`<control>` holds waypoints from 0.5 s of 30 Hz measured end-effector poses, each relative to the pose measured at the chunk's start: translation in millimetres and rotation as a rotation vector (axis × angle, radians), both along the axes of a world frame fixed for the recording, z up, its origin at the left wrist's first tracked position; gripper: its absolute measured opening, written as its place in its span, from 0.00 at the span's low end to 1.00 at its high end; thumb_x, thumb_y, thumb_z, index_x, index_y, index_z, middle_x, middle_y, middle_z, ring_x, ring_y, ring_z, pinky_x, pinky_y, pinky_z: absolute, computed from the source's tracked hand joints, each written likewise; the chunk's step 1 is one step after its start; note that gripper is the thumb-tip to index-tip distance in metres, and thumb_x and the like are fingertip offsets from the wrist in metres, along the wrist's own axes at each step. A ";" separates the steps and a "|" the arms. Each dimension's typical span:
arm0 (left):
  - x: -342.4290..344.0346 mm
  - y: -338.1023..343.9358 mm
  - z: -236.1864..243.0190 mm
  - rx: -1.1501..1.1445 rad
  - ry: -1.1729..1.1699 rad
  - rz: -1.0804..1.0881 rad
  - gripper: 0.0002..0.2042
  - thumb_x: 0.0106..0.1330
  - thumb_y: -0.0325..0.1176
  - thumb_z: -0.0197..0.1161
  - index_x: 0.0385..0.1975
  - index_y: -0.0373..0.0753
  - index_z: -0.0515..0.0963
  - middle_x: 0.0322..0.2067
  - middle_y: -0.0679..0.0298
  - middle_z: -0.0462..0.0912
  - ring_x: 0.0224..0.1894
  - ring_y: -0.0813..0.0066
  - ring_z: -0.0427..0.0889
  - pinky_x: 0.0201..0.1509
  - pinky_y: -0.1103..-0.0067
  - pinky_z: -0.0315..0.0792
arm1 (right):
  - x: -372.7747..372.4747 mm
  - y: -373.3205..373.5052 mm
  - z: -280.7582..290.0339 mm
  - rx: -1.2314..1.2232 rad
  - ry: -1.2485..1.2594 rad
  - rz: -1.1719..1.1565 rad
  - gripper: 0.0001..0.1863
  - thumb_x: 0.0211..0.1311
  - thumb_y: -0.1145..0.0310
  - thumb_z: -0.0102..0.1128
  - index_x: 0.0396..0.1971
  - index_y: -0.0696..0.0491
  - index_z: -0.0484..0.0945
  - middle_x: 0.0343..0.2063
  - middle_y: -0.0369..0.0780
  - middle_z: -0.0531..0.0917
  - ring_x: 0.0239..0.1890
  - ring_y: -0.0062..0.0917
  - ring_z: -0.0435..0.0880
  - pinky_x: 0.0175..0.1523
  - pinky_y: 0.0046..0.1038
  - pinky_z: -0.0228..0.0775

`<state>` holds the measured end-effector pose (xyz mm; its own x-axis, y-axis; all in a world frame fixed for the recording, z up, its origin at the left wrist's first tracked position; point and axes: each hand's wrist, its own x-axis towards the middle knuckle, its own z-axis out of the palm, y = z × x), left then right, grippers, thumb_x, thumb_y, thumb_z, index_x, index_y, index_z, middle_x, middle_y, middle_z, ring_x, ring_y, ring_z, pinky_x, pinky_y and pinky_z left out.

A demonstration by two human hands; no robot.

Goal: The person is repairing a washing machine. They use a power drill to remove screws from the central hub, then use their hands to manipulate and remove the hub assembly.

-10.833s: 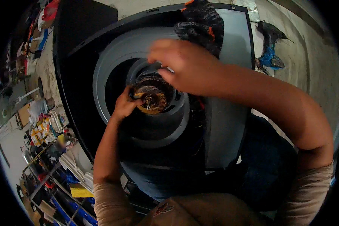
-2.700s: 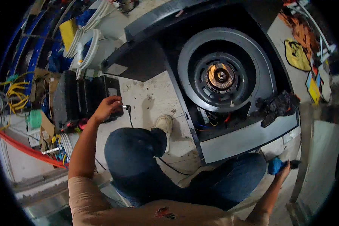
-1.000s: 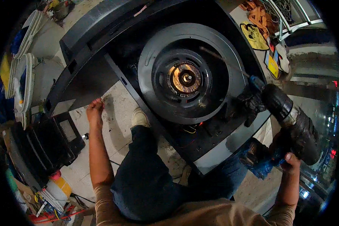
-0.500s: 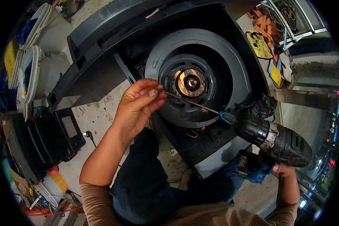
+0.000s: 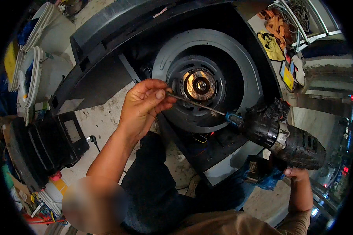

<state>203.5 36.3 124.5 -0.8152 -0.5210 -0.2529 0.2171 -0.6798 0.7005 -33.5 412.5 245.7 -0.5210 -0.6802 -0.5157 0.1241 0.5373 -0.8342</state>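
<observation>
The black housing [image 5: 117, 33] spans the upper middle, its grey ring [image 5: 252, 78] facing up. The drill [image 5: 288, 145] is held above the housing's near-right corner, nose toward the left hand [image 5: 143, 107], whose thumb and fingertips pinch the bit's far end. The right hand [image 5: 298, 175] seems wrapped round the handle, though most fingers are hidden. The bit [image 5: 202, 105] slants up-left from the drill across the ring's near side, tip at the left fingers, the nearer hand.
</observation>
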 end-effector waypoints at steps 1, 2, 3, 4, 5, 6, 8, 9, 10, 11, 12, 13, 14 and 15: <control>0.0 -0.6 -1.4 0.003 -0.010 -0.007 0.09 0.64 0.26 0.59 0.43 0.36 0.74 0.38 0.60 0.80 0.40 0.69 0.83 0.43 0.78 0.78 | -0.6 -0.1 0.4 -0.001 -0.006 -0.012 0.42 0.29 0.58 0.78 0.50 0.57 0.71 0.39 0.44 0.78 0.39 0.34 0.79 0.44 0.33 0.74; -0.2 -1.0 -2.3 0.005 -0.022 -0.013 0.10 0.64 0.26 0.59 0.44 0.36 0.74 0.38 0.59 0.80 0.40 0.69 0.83 0.43 0.78 0.78 | 0.0 -3.3 1.1 -0.011 -0.010 -0.031 0.42 0.29 0.58 0.77 0.50 0.57 0.71 0.39 0.44 0.78 0.40 0.34 0.79 0.45 0.34 0.73; -0.5 -1.5 -3.0 0.006 -0.033 -0.020 0.11 0.64 0.27 0.59 0.45 0.36 0.73 0.39 0.59 0.80 0.41 0.69 0.83 0.43 0.78 0.78 | 1.2 -7.7 1.9 -0.022 -0.014 -0.051 0.41 0.28 0.59 0.77 0.50 0.57 0.71 0.40 0.44 0.78 0.41 0.35 0.79 0.46 0.34 0.73; -1.6 -1.6 -1.7 -0.009 -0.058 -0.019 0.12 0.65 0.27 0.58 0.47 0.36 0.72 0.40 0.58 0.79 0.41 0.69 0.82 0.44 0.78 0.78 | 5.4 -17.7 4.4 -0.038 -0.015 -0.078 0.41 0.28 0.60 0.77 0.49 0.57 0.71 0.40 0.44 0.78 0.42 0.35 0.79 0.47 0.35 0.73; -3.6 -1.4 1.3 -0.024 -0.083 -0.017 0.14 0.65 0.28 0.58 0.49 0.36 0.71 0.42 0.57 0.79 0.41 0.68 0.82 0.44 0.77 0.78 | 6.1 -23.7 7.6 -0.034 -0.030 -0.098 0.41 0.28 0.60 0.77 0.50 0.57 0.71 0.41 0.44 0.78 0.42 0.36 0.78 0.48 0.36 0.72; -5.1 -1.8 3.9 -0.039 -0.109 -0.015 0.15 0.65 0.29 0.58 0.51 0.36 0.70 0.43 0.57 0.78 0.41 0.68 0.82 0.44 0.77 0.77 | 7.0 -29.7 10.8 -0.029 -0.044 -0.118 0.42 0.28 0.60 0.77 0.50 0.57 0.71 0.41 0.44 0.78 0.43 0.36 0.78 0.49 0.37 0.72; -5.6 -5.7 7.7 -0.051 -0.081 -0.027 0.18 0.66 0.31 0.57 0.54 0.36 0.67 0.46 0.56 0.77 0.41 0.67 0.82 0.45 0.76 0.76 | 6.0 -35.5 19.4 0.022 -0.094 -0.146 0.43 0.27 0.59 0.77 0.50 0.57 0.71 0.42 0.44 0.78 0.45 0.38 0.78 0.51 0.38 0.71; -4.9 -8.0 8.0 -0.056 -0.066 -0.033 0.19 0.66 0.32 0.57 0.56 0.36 0.66 0.47 0.55 0.77 0.41 0.67 0.82 0.46 0.76 0.76 | 1.8 -35.2 24.4 0.033 -0.053 -0.104 0.42 0.29 0.59 0.77 0.50 0.57 0.71 0.43 0.44 0.79 0.45 0.36 0.78 0.52 0.38 0.71; -2.6 -10.9 5.9 -0.206 -0.118 0.021 0.19 0.66 0.32 0.57 0.56 0.35 0.66 0.48 0.54 0.76 0.42 0.67 0.81 0.46 0.76 0.75 | -5.2 -32.5 29.5 0.043 -0.013 -0.063 0.40 0.32 0.58 0.76 0.51 0.57 0.72 0.43 0.44 0.79 0.46 0.35 0.78 0.52 0.37 0.71; -0.8 -14.3 1.7 -0.355 -0.165 0.073 0.19 0.67 0.33 0.57 0.56 0.35 0.66 0.48 0.54 0.76 0.43 0.67 0.81 0.47 0.76 0.74 | -8.5 -34.3 36.8 0.069 0.079 0.040 0.39 0.33 0.58 0.76 0.51 0.57 0.72 0.44 0.43 0.79 0.46 0.35 0.78 0.53 0.36 0.71; 1.3 -16.5 -2.6 -0.508 -0.217 0.127 0.19 0.67 0.34 0.56 0.56 0.35 0.66 0.49 0.53 0.76 0.43 0.67 0.81 0.47 0.76 0.74 | -12.6 -36.2 41.7 0.087 0.170 0.141 0.38 0.35 0.58 0.75 0.51 0.57 0.72 0.44 0.43 0.79 0.46 0.34 0.78 0.53 0.36 0.71; 1.4 -17.1 -10.8 -0.729 -0.267 0.226 0.17 0.65 0.33 0.57 0.52 0.37 0.70 0.47 0.54 0.78 0.44 0.64 0.80 0.49 0.72 0.72 | -17.6 -43.5 48.5 0.118 0.306 0.307 0.38 0.36 0.58 0.75 0.51 0.57 0.72 0.45 0.43 0.79 0.46 0.33 0.78 0.53 0.35 0.70; 2.4 -20.6 -9.7 -1.016 -0.375 0.209 0.16 0.63 0.32 0.58 0.50 0.37 0.72 0.46 0.55 0.78 0.45 0.63 0.80 0.50 0.70 0.72 | -24.8 -53.5 54.8 0.144 0.438 0.478 0.37 0.38 0.59 0.74 0.51 0.57 0.72 0.45 0.43 0.79 0.46 0.33 0.78 0.53 0.35 0.70; 2.1 -24.7 -9.5 -1.301 -0.481 0.187 0.15 0.61 0.31 0.59 0.48 0.38 0.73 0.45 0.55 0.79 0.45 0.61 0.79 0.51 0.68 0.71 | -32.9 -64.9 60.8 0.170 0.572 0.649 0.36 0.39 0.59 0.74 0.51 0.57 0.72 0.45 0.43 0.79 0.46 0.32 0.78 0.53 0.34 0.70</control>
